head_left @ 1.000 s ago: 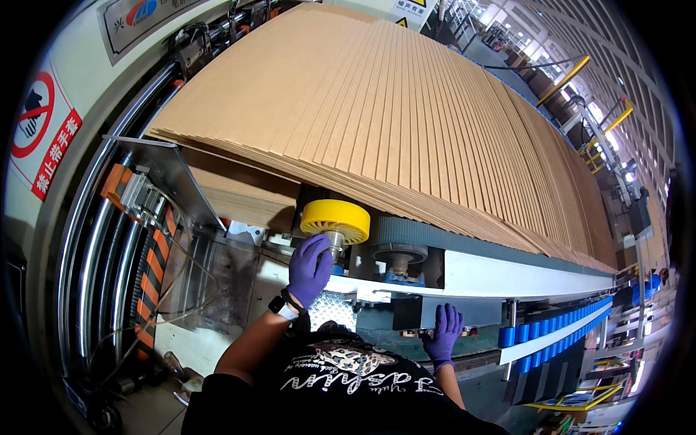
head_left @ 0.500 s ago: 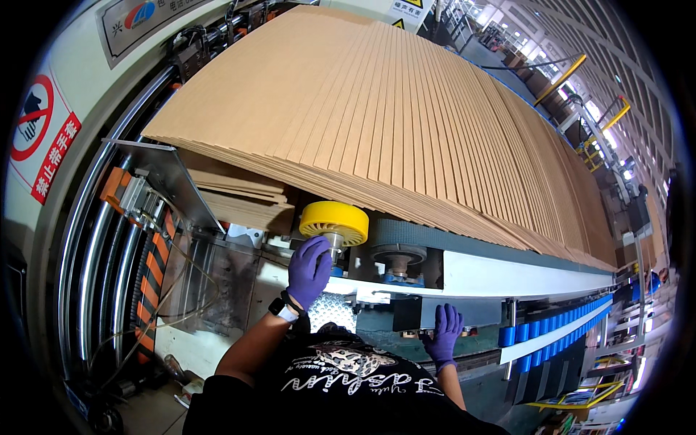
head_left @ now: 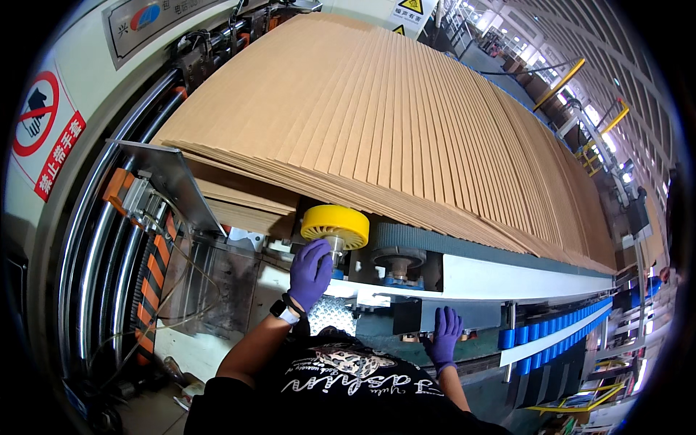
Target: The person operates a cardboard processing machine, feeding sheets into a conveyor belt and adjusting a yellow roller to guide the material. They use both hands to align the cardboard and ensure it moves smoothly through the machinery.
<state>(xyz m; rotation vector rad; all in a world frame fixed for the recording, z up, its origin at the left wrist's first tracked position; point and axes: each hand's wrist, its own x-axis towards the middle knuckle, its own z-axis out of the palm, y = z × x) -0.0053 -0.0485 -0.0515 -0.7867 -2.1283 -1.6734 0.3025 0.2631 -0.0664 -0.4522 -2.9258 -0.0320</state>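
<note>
My left hand (head_left: 310,274), in a purple glove, is raised at the machine's near edge, its fingers extended and slightly bent beside the metal hub (head_left: 335,245) of a yellow wheel (head_left: 335,223). Whether the fingertips touch the hub I cannot tell. Over the wheel reaches the front edge of a wide, fanned-out layer of brown cardboard sheets (head_left: 348,101). My right hand (head_left: 444,339), also gloved in purple, has its fingers spread in front of a dark grey box (head_left: 475,313) below the white side rail (head_left: 507,277). It holds nothing.
Steel rollers (head_left: 94,246) and an orange-and-black striped bar (head_left: 151,290) are at the left, beside an upright metal plate (head_left: 181,181). A dark ribbed belt (head_left: 413,235) on a pulley runs right of the wheel. Blue rollers (head_left: 551,333) line the right side.
The cardboard's left corner is slightly farther right, and the sheets under it show differently. The view has shifted a little. Both hands keep nearly the same places.
</note>
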